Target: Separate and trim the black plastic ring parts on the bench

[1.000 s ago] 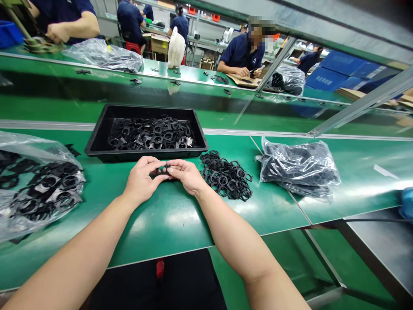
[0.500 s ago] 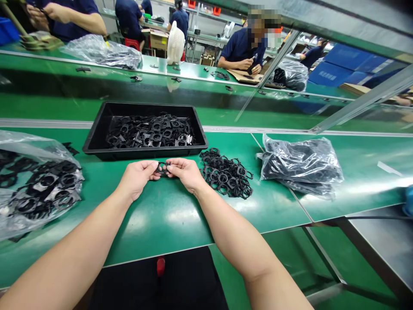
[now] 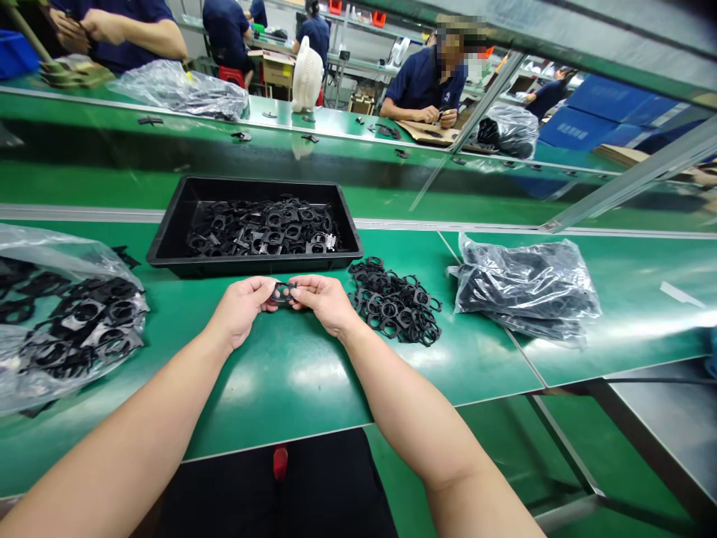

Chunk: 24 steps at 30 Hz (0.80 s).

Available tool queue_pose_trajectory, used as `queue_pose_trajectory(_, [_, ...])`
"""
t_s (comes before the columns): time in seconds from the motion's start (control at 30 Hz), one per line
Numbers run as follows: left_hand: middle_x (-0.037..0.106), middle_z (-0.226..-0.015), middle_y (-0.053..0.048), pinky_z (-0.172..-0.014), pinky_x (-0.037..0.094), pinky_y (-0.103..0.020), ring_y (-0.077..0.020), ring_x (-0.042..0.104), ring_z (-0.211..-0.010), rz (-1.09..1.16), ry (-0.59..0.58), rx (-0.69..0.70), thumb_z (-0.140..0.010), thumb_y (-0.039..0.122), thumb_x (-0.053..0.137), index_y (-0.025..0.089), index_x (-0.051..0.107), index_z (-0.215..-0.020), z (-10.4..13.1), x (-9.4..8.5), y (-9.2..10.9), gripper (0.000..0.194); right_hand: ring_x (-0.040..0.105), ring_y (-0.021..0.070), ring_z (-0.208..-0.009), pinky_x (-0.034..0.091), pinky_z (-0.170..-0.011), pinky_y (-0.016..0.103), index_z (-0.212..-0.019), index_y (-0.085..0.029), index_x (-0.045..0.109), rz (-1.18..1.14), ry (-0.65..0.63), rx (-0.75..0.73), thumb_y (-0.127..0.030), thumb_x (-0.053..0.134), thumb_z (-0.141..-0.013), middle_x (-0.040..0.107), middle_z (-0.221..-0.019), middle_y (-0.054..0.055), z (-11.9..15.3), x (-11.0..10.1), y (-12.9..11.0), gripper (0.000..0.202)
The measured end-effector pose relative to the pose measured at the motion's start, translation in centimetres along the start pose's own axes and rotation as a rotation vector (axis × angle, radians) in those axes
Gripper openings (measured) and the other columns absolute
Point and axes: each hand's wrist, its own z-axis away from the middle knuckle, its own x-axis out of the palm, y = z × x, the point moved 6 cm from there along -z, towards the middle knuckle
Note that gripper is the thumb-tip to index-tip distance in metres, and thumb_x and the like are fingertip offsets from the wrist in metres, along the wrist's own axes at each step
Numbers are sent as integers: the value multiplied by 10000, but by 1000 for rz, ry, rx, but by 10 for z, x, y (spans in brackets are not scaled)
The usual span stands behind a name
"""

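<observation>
Between my two hands is a small black ring-shaped plastic part (image 3: 283, 294), held just above the green bench. My left hand (image 3: 245, 305) pinches its left side with thumb and fingers. On the other side, my right hand (image 3: 320, 300) grips the right edge, its fingertips partly hiding the part. Right beside my right hand lies a loose pile of black rings (image 3: 395, 302). Behind both hands stands a black tray (image 3: 255, 266) with many similar black parts inside.
At the left, an open clear plastic bag (image 3: 84, 250) spills over with black parts. A closed plastic bag (image 3: 526, 288) of dark parts lies to the right. Beyond a raised ledge runs another green surface with scattered black pieces, where a co-worker (image 3: 429, 86) handles a small item. A metal post (image 3: 627, 179) slants at right.
My hands keep the same hold on the black part, almost unmoved. The view has shifted very slightly. The co-worker's hands across the bench have moved a little.
</observation>
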Motion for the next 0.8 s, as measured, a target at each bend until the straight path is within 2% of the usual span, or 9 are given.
queue_pose_trajectory(0.1, [646, -686, -32, -581, 436, -258, -120, 548, -612, 37, -46, -31, -604, 389, 755, 128, 699, -817, 2, 3, 1, 341, 600, 86, -570, 490, -549, 217, -822, -140, 687, -1, -9, 9, -289, 815, -529, 688, -705, 13, 0, 0, 1, 352])
queue_pose_trajectory(0.23, [653, -690, -50, -581, 430, -251, -118, 552, -621, 61, -96, -58, -631, 361, 745, 105, 692, -761, 2, 4, 0, 292, 602, 85, -574, 494, -557, 220, -835, -135, 683, -2, -27, 8, -274, 809, -545, 683, -707, 15, 0, 0, 1, 345])
queue_pose_trajectory(0.43, [674, -725, -20, -643, 464, -264, -115, 593, -649, 187, 35, -39, -580, 279, 796, 139, 682, -840, -3, -3, -3, 316, 618, 92, -584, 503, -547, 210, -905, -148, 662, -43, -30, -7, -261, 813, -557, 693, -707, 13, 1, 0, -2, 396])
queue_pose_trajectory(0.53, [687, -783, -14, -666, 472, -266, -115, 598, -673, 80, 87, 51, -557, 260, 814, 155, 686, -892, -3, -6, 1, 373, 641, 99, -605, 529, -567, 211, -920, -159, 650, -114, -64, 26, -274, 832, -538, 707, -745, 16, 2, 2, -4, 438])
queue_pose_trajectory(0.6, [700, -903, -30, -762, 477, -280, -132, 617, -780, -22, 106, 165, -580, 271, 806, 168, 695, -932, -1, -6, 8, 383, 656, 106, -611, 541, -569, 210, -870, -160, 637, -149, -87, 70, -302, 839, -530, 707, -742, 12, 4, 3, -4, 421])
queue_pose_trajectory(0.67, [698, -993, -54, -861, 462, -306, -161, 621, -893, -76, 57, 234, -646, 319, 765, 169, 703, -959, 2, -2, 12, 353, 659, 110, -589, 540, -537, 206, -809, -161, 602, -145, -88, 106, -362, 828, -545, 702, -709, 9, 4, 3, -2, 401])
queue_pose_trajectory(0.7, [701, -993, -64, -876, 461, -325, -175, 624, -904, -70, 10, 227, -674, 346, 742, 164, 707, -960, 3, 2, 12, 341, 655, 111, -569, 531, -510, 200, -787, -161, 581, -126, -82, 114, -400, 813, -562, 697, -687, 9, 4, 3, -2, 402])
queue_pose_trajectory(0.8, [716, -890, -84, -794, 497, -347, -186, 647, -804, 24, -160, 80, -705, 383, 713, 140, 708, -937, 6, 12, 6, 336, 600, 93, -474, 456, -411, 172, -774, -163, 545, -14, -59, 88, -489, 743, -632, 665, -615, 0, 4, 2, -1, 407])
